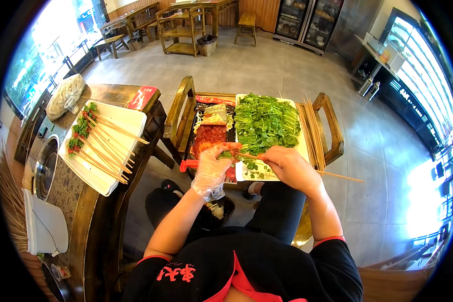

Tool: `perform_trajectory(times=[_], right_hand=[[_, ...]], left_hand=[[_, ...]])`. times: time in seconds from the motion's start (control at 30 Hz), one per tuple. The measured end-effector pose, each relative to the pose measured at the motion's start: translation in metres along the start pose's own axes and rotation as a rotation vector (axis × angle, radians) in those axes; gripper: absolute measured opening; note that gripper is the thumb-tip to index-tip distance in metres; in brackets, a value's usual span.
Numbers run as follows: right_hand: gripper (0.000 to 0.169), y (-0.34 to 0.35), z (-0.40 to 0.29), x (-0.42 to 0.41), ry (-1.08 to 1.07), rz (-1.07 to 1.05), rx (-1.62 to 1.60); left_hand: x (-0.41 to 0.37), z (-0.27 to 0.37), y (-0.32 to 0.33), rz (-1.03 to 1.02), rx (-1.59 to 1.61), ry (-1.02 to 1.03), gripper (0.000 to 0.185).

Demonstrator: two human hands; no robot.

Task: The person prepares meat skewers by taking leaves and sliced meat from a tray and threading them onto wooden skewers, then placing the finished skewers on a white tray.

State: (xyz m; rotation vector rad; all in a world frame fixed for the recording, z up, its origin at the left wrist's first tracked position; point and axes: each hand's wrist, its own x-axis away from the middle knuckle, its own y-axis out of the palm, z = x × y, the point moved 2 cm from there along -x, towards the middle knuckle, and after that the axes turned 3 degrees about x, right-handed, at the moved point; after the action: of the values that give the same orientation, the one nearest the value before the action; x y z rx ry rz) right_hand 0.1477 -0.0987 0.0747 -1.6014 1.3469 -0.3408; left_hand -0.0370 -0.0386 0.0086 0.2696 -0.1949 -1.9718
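Note:
My left hand [213,166], in a clear plastic glove, pinches a bundle of red meat and green herb at the near edge of the herb tray. My right hand [292,166], bare, grips a wooden skewer [339,176] whose other end reaches the bundle. Cut cilantro [268,119] is heaped on a white tray [245,174]. Left of it lies an opened package of red, sauced meat slices [210,136]. Loose skewers [312,130] lie along the right side. Several finished skewers [111,145] of herb and red meat rest on another white tray [115,113] at the left.
A wooden stand with raised side handles [330,126] holds the herb tray. At the left, a wooden-edged table [88,215] bears a red card [142,97], a plastic bag [66,96] and a white bucket [47,224]. A dark container [230,209] stands below, between the legs.

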Motion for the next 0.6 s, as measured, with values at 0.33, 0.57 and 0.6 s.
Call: perform_trajectory(times=[0.33, 0.57, 0.6], right_hand=[[0.019, -0.001, -0.009, 0.006, -0.020, -0.036, 0.022], [0.019, 0.012, -0.038, -0.004, -0.187, -0.095, 0.128], [0.018, 0.013, -0.035, -0.004, -0.171, -0.062, 0.084]], left_hand=[[-0.009, -0.010, -0.005, 0.156, 0.224, -0.094, 0.020], [-0.011, -0.010, -0.002, 0.124, 0.459, -0.155, 0.028], [-0.008, -0.002, -0.003, 0.114, 0.510, -0.190, 0.028]])
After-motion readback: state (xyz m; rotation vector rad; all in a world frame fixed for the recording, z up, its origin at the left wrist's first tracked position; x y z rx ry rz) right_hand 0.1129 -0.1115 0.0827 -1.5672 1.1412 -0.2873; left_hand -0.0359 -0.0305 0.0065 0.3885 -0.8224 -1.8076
